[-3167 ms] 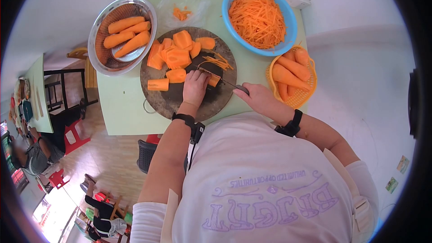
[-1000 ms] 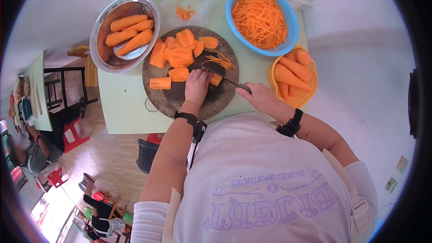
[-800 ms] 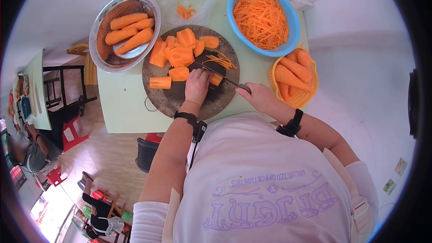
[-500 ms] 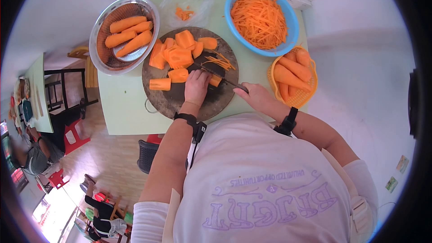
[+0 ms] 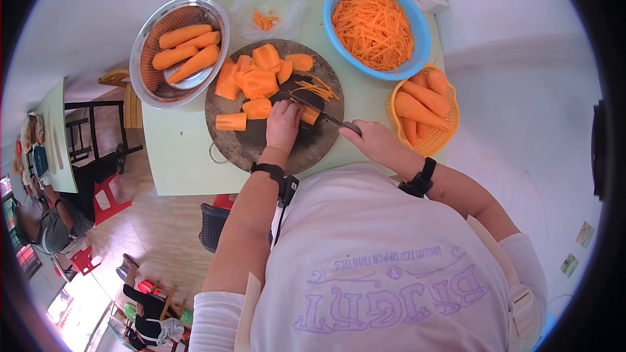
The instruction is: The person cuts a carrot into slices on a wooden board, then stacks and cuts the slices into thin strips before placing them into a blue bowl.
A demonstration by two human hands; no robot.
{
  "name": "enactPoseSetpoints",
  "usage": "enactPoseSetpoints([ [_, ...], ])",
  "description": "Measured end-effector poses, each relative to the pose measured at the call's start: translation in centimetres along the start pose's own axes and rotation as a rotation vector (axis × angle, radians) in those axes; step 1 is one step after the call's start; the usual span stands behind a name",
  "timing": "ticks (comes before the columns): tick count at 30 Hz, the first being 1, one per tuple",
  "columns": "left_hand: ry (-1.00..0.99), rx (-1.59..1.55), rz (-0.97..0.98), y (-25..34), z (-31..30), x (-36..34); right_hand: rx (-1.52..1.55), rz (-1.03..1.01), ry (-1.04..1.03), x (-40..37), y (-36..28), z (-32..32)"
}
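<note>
A round, dark cutting board (image 5: 225, 146) lies on the table in front of me. My left hand (image 5: 283, 125) presses its bent fingers onto a carrot piece (image 5: 310, 115) near the board's middle. Beside those fingers is the knife (image 5: 334, 121), its dark blade against the carrot piece. My right hand (image 5: 378, 142) is closed around the knife's handle. Carrot slices (image 5: 257, 83) are heaped on the far part of the board, with cut carrot chunks (image 5: 231, 122) to the left. Thin carrot strips (image 5: 318, 88) lie just beyond the blade.
A metal colander bowl (image 5: 145, 68) with peeled carrots stands back left. Behind the board is a plastic bag (image 5: 287, 23) with carrot scraps. A blue basin (image 5: 422, 39) of shredded carrot and a yellow basket (image 5: 394, 114) of carrots stand right. A seated person (image 5: 153, 306) is at lower left.
Both hands, the knife and the carrot piece stay in nearly the same place. The whole view has shifted very slightly.
</note>
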State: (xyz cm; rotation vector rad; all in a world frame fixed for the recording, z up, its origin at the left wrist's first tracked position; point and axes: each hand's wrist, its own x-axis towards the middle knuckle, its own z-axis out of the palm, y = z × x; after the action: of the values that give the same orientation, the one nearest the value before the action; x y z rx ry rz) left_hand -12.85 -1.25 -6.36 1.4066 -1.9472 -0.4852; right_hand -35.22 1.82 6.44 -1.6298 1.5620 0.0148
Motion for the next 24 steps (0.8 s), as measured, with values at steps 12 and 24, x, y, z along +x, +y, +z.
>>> enactPoseSetpoints([
  [12,-0.002,0.002,-0.002,0.2,-0.3,0.2,-0.038,0.011,0.001,1.1,0.2,0.4],
  [24,-0.002,-0.001,-0.015,0.1,-0.4,0.0,0.033,-0.009,0.018,0.0,-0.7,-0.4],
])
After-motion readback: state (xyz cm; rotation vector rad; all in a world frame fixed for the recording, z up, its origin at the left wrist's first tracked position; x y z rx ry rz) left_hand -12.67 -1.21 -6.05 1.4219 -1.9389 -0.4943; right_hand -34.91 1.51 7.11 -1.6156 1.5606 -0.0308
